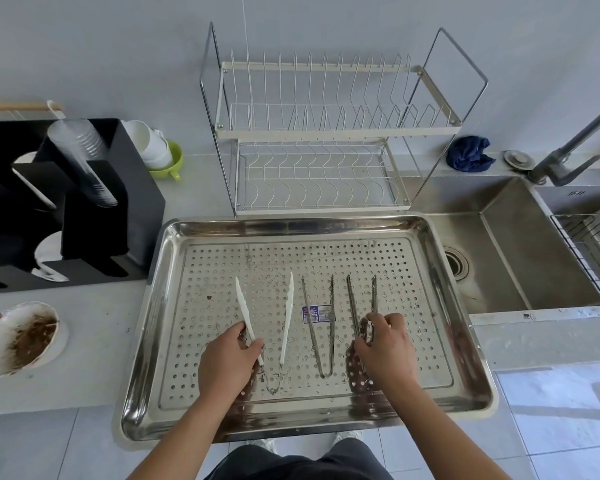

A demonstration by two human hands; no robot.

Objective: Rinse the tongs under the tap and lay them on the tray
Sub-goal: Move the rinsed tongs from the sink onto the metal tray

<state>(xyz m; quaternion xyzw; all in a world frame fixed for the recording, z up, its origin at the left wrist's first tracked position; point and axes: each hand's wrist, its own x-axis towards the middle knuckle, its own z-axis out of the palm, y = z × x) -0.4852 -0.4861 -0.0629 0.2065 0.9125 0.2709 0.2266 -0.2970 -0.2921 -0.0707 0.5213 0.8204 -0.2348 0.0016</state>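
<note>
Grey countertop [84,386] against a pale wall, seen from the head camera; perforated steel tray [461,362] set at the counter's front edge, overhanging slightly, with a steel sink [520,258] to its right and a grey tap [568,147] at the sink's back corner. Three pairs of tongs laid side by side on the tray, long axes running front to back, hinge ends toward the person, tips toward the wall. White tongs [286,320] at left, arms spread in a V. Labelled metal tongs [321,327] in the middle, carrying a blue and white label [318,313]; print too small to read. Right metal tongs [355,306] narrow, arms nearly parallel. Left hand [227,362] pinched closed on the left arm of the white tongs, thumb and fingers around it. Right hand [387,344] curled closed on the right metal tongs near mid-length. Empty wire dish rack [312,133] behind the tray, blue cloth [468,154] beside it, black cup organiser [70,209] at left, soiled plate [21,337] near the left counter edge.
</note>
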